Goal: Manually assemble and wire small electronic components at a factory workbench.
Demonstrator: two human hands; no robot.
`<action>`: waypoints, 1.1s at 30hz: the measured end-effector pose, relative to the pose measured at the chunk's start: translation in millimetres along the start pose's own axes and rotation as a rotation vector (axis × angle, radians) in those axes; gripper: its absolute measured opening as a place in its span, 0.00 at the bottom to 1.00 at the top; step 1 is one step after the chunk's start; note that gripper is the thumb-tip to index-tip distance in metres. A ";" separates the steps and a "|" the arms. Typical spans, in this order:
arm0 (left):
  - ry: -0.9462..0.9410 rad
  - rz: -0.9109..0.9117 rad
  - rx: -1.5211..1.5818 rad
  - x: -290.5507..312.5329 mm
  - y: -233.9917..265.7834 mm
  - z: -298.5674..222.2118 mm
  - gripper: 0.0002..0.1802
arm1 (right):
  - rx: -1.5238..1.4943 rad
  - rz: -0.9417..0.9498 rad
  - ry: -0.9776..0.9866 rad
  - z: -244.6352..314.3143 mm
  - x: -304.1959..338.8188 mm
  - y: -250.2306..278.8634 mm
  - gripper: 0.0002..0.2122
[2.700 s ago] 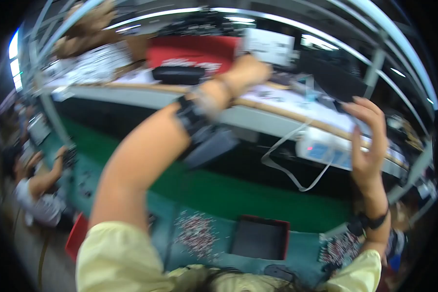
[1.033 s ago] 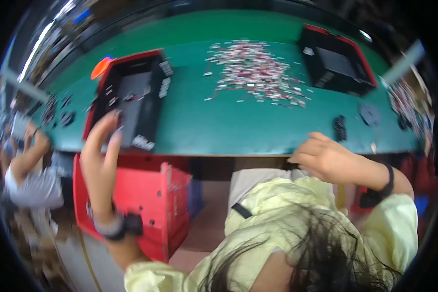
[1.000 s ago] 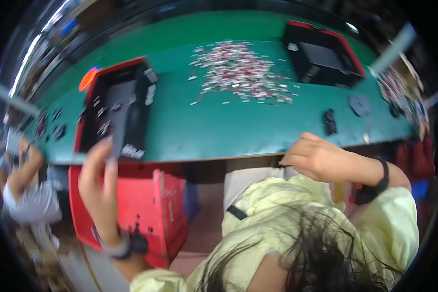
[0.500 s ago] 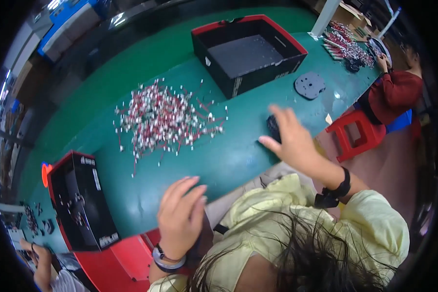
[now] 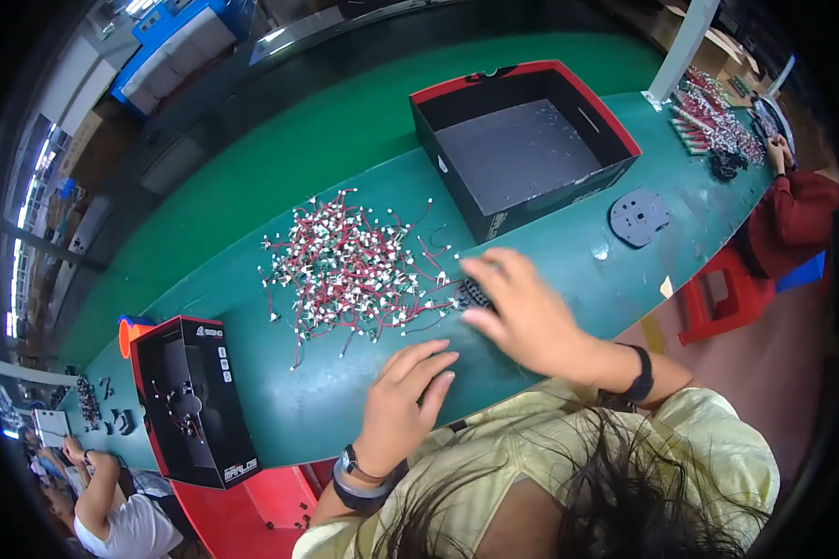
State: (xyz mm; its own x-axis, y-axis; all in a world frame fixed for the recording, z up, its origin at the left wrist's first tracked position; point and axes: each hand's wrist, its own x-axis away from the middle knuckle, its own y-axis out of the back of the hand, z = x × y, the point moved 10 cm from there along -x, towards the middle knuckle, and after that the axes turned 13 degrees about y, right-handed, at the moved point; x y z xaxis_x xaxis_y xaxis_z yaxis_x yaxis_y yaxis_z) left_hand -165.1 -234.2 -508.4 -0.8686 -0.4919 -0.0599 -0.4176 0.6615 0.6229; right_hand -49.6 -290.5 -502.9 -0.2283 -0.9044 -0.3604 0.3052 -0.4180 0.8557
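My right hand point(image 5: 527, 317) is over the green tabletop, just right of a heap of small red-and-black wires with white connectors point(image 5: 354, 270). Between its thumb and fingers sits a small black piece with a knobbly surface point(image 5: 474, 294), partly covered by the hand; its exact kind does not show. The piece lies at the heap's right edge. My left hand point(image 5: 405, 401) hovers by the table's front edge, below the heap, fingers loosely stretched and holding nothing.
Beyond my right hand stands an open black box with a red rim point(image 5: 522, 154). A dark grey flat plate point(image 5: 639, 218) lies right of it. Another black box point(image 5: 196, 401), with wired parts inside, stands at the left. Co-workers sit at both ends; a red stool point(image 5: 718, 298) is at the right.
My right hand has moved left toward the wire heap, and the black knobbly piece has come along with it. My left hand stays near the front edge. The whole view has shifted a little.
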 end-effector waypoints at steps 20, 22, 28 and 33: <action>0.499 0.168 1.280 12.3 -19.9 47.2 0.27 | -0.397 0.058 0.199 68.4 14.6 -30.3 0.21; 0.489 0.108 1.147 9.0 -12.3 60.1 0.25 | -0.391 0.033 0.261 70.1 14.7 -25.7 0.23; 0.370 -0.113 0.916 13.7 16.8 66.9 0.14 | -0.253 0.095 0.326 14.2 -8.5 -8.9 0.16; 0.281 -0.243 0.684 11.9 29.2 61.7 0.14 | -0.208 0.174 0.254 5.8 -27.0 -35.8 0.12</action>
State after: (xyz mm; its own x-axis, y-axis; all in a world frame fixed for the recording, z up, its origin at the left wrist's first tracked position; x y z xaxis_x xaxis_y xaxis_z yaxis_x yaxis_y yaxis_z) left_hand -204.1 -185.8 -539.1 -0.6691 -0.7327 0.1239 -0.7391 0.6736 -0.0078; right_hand -59.7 -250.6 -521.6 0.0726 -0.9449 -0.3193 0.5069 -0.2408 0.8277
